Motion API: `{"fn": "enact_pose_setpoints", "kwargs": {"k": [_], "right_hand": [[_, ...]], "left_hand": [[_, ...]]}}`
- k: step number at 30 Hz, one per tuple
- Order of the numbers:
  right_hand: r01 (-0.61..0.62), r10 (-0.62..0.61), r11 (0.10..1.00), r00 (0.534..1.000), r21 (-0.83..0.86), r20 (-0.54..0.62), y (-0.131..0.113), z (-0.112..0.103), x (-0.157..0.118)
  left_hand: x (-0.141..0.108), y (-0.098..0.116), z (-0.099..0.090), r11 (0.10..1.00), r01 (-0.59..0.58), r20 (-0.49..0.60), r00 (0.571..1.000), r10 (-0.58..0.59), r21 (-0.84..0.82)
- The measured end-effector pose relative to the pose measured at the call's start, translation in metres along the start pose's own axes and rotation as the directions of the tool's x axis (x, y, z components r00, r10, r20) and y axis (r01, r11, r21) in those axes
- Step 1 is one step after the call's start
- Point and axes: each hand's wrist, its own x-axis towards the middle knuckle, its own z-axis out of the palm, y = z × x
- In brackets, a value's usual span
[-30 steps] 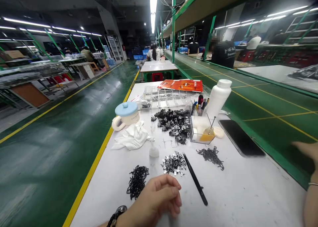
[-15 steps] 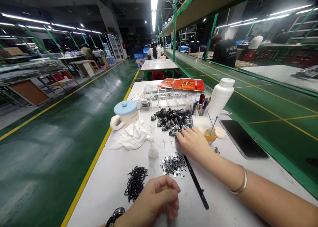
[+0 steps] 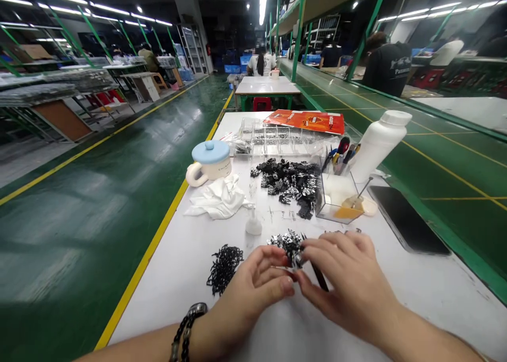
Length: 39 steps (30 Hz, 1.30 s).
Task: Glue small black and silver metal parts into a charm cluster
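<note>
- Fingers of the left hand and the right hand are half-curled, their tips meeting at the near edge of a heap of small shiny silver metal pieces; whether they pinch a piece cannot be told from this view.
- The silver heap lies on the white work table, directly in front of the person and touching the fingertips.
- Long slim black tweezers lie partly beneath the right hand, their tips by the heap; any grip on them cannot be told.
- A tangled heap of thin black chain-like pieces lies just beside the left hand.
- Farther forward is a larger spread of black-and-silver metal pieces.
- A clear plastic compartment tray holding small metal pieces lies beyond that spread, with a glossy orange packet behind it.
- To the right stand a clear square acrylic box and a white plastic bottle.
- A black smartphone lies near the table's right edge.
- On the left are a white mug with a pale blue lid, a crumpled white cloth and a small clear dropper bottle.
</note>
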Motion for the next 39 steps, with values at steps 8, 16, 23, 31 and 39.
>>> {"fn": "enact_pose_setpoints", "kwargs": {"k": [8,16,23,31,39], "right_hand": [[-0.097,0.073,0.915,0.994,0.391,0.076,0.008,0.005,-0.001],[-0.280,0.159,0.902,0.923,0.328,0.351,0.037,0.068,0.055],[-0.277,0.097,0.877,0.902,0.392,0.420,0.030,0.092,0.071],[-0.468,0.260,0.477,0.884,0.744,0.389,0.028,0.089,0.074],[-0.500,0.623,-0.033,0.667,0.865,0.409,0.037,0.008,0.044]], "left_hand": [[-0.001,0.001,0.002,0.996,-0.041,-0.076,0.996,0.047,0.084],[-0.001,0.002,0.003,0.957,0.050,-0.115,0.993,-0.018,0.286],[-0.002,0.000,0.002,0.905,0.050,-0.117,0.993,0.000,0.423],[-0.005,-0.005,0.000,0.786,-0.042,-0.106,0.985,0.136,0.617],[-0.008,-0.004,0.000,0.710,-0.083,-0.089,0.975,0.202,0.700]]}}
